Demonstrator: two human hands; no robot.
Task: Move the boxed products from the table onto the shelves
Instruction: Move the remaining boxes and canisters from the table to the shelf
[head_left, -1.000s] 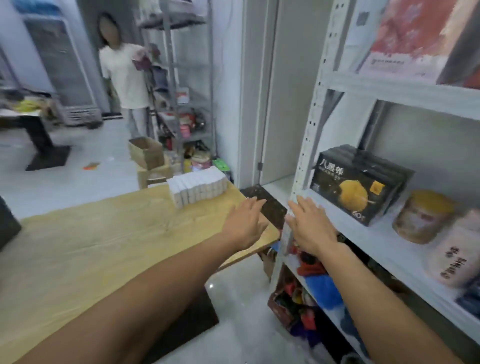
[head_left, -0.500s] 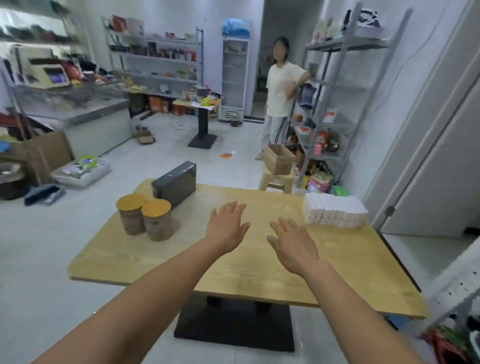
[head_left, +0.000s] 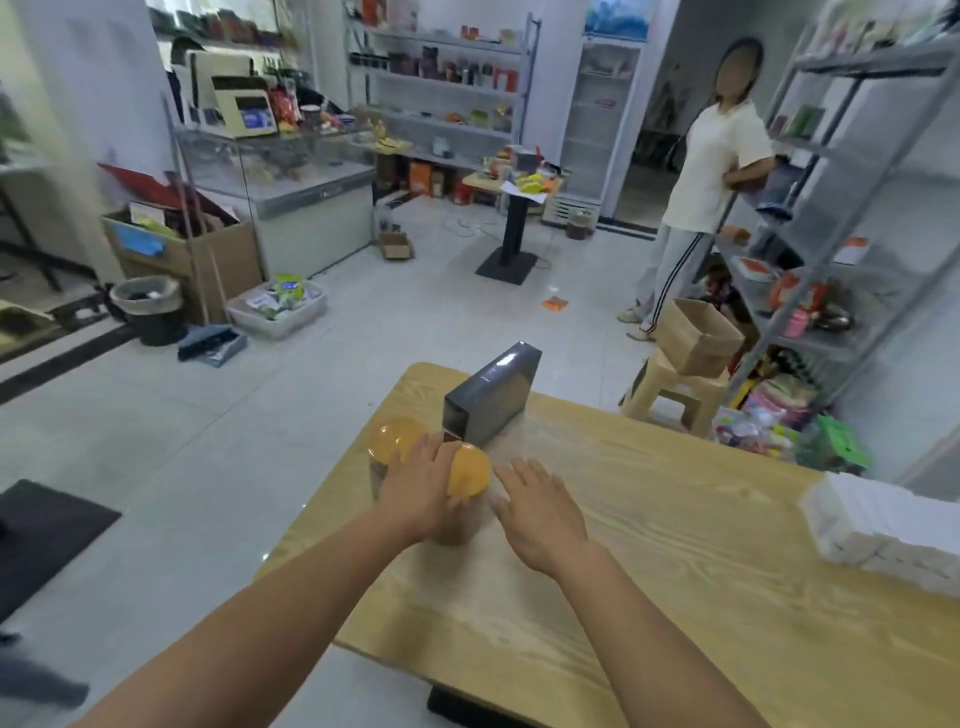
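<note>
1. Left hand (head_left: 421, 488): fingers straight, holding nothing, over 2 yellow-lidded jars (head_left: 470, 473).
2. Dark box (head_left: 491, 397) on desk (head_left: 675, 597): just ahead of the left fingertips, long axis running away up-right. Left hand is nearer.
3. Right hand (head_left: 540, 514): spread, empty.
4. White boxes (head_left: 883, 525): far right, well apart from both hands.
</note>
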